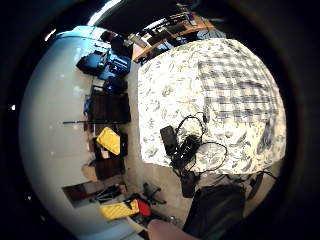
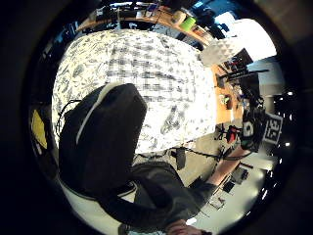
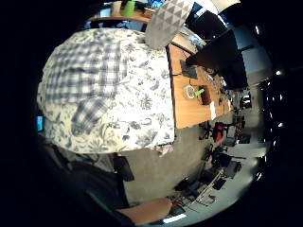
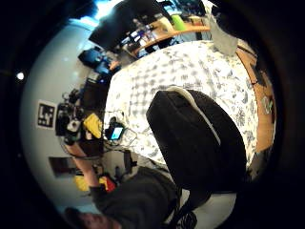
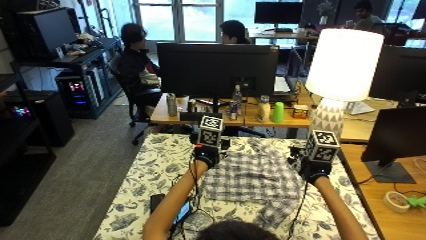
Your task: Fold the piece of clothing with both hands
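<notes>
Between raised hands — plaid shirt (image 5: 251, 181) lies flat.

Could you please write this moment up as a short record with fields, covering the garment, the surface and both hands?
garment: plaid shirt, lying spread out, one sleeve trailing toward the person
surface: table under a floral tablecloth
left hand: at the shirt's far left corner; fingers not visible
right hand: at the shirt's right edge; fingers not visible
nearby: white lamp beyond the table's far right corner
</notes>
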The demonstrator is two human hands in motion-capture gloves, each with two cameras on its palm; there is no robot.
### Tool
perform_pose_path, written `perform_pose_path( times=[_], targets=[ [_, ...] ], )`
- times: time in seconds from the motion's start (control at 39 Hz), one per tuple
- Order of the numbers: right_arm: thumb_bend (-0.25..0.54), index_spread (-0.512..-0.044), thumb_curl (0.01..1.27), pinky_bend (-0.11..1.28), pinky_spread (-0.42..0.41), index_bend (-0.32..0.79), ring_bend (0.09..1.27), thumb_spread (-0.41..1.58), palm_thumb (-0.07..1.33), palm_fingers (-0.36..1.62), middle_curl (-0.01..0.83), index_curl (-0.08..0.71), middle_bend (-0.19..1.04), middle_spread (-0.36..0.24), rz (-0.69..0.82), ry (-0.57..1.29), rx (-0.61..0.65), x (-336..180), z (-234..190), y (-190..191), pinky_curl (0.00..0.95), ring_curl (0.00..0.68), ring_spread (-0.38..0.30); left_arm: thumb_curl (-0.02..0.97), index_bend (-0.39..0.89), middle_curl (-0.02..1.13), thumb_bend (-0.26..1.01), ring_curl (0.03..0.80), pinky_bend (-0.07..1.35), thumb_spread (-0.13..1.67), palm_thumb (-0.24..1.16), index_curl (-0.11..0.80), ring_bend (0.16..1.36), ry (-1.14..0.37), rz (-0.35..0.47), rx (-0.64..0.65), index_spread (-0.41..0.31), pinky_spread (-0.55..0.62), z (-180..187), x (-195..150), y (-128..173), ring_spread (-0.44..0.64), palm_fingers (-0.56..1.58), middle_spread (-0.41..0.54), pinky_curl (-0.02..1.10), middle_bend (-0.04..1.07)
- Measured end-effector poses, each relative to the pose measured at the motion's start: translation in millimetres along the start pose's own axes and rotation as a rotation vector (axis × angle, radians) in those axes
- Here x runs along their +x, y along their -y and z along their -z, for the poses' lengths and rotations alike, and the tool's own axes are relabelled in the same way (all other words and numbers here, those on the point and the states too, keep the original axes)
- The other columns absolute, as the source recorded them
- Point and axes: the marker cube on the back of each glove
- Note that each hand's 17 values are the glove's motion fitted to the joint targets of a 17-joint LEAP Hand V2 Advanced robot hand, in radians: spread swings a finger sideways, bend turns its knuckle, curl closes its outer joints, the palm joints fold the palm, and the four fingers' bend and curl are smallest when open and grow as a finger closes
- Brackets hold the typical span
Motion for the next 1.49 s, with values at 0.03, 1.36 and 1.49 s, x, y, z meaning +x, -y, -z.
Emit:
perform_pose_path(
  times=[0.03, 1.36, 1.49],
  targets=[
    [0.165, -0.148, 0.03, 0.32, 0.115, 0.26, 0.23, 0.43, 0.25, 0.45, 0.066, 0.078, 0.25, 0.006, 0.003, 0.009, -0.003, -2, 2, -3, 0.067, 0.039, 0.060, 0.013, 0.24, 0.01, 0.06, 0.061, 0.31, 0.42, 0.09, 0.072, 0.38, 0.006, 0.004, -0.003, -0.023, 0.18, 0, 0, -1, 0.16, 0.33, 0.099, 0.06, 0.12],
    [0.020, -0.311, 0.20, 0.51, 0.255, 0.10, 0.38, 1.16, 0.42, 0.22, 0.307, 0.201, 0.18, 0.021, 0.067, -0.092, -0.349, 8, -61, -1, 0.355, 0.286, 0.141, 0.210, 0.15, 0.18, -0.02, 0.258, 0.47, 1.06, 0.19, 0.320, 0.60, -0.081, -0.267, -0.163, -0.032, 0.37, -136, 55, 25, 0.34, 0.13, 0.228, 0.32, 0.16],
    [-0.004, -0.312, 0.21, 0.53, 0.256, 0.11, 0.40, 1.14, 0.43, 0.20, 0.314, 0.198, 0.19, 0.023, 0.070, -0.087, -0.367, 12, -84, 6, 0.361, 0.293, 0.142, 0.220, 0.12, 0.20, -0.03, 0.266, 0.49, 1.03, 0.18, 0.307, 0.62, -0.171, -0.329, -0.294, -0.033, 0.36, -148, 66, -5, 0.33, 0.10, 0.228, 0.33, 0.16]
  ],
)
